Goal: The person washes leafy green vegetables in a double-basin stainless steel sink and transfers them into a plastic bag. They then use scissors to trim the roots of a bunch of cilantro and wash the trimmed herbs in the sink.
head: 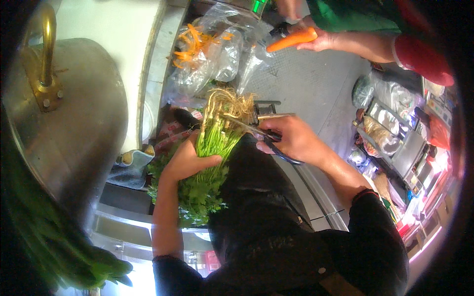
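My left hand (190,159) grips a bunch of leafy green herbs, its roots pointing away from me. The green stems (218,142) lie along my palm, and the leaves (202,192) hang below, beside my dark apron. My right hand (292,138) holds scissors (274,144) with dark handles. Their blades reach left to the base of the tangled pale roots (231,105), with one blade lying across the upper stems. Whether the blades touch the stems there I cannot tell.
Across from me, another person's hand (318,40) holds a carrot (292,39). Clear plastic bags (227,55) and orange peelings (192,42) lie at the upper middle. A large metal lid or vessel (89,92) with a brass-coloured handle (48,48) stands at left, above green vegetables (74,259). Trays and bags fill the right.
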`<state>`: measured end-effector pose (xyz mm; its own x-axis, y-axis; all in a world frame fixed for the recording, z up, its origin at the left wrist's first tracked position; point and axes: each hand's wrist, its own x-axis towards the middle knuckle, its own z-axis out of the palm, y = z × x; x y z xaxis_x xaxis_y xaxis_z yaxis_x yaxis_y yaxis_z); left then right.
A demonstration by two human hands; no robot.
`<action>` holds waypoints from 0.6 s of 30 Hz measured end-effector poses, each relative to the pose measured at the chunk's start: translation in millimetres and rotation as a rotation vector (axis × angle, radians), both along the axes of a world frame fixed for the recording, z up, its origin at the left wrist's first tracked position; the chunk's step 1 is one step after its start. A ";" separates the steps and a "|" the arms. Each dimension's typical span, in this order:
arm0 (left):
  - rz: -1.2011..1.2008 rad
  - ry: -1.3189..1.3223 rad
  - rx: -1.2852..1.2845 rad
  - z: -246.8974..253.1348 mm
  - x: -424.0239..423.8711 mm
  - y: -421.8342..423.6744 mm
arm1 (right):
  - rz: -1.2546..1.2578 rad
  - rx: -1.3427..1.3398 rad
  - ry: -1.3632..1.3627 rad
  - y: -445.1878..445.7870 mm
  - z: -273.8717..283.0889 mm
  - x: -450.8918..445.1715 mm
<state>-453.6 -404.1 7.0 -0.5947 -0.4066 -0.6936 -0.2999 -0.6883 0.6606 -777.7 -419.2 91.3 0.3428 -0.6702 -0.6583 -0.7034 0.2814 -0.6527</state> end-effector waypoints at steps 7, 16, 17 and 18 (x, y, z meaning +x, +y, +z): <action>0.025 -0.022 -0.018 -6.2 1.6 9.0 | 0.005 0.062 0.049 0.1 -5.9 10.5; 0.004 -0.069 -0.039 -0.3 -3.3 7.0 | -0.216 0.381 -0.259 4.7 -19.8 15.7; 0.013 -0.067 -0.024 0.5 -4.3 6.7 | -0.169 0.324 -0.240 4.1 -21.1 15.2; -0.007 -0.076 -0.031 1.5 -4.8 5.6 | -0.123 0.268 -0.219 1.3 -22.6 15.3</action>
<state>-458.4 -398.5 8.6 -0.5435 -0.4246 -0.7241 -0.3547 -0.6657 0.6566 -762.4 -417.9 68.8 0.4227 -0.5290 -0.7359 -0.5054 0.5364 -0.6759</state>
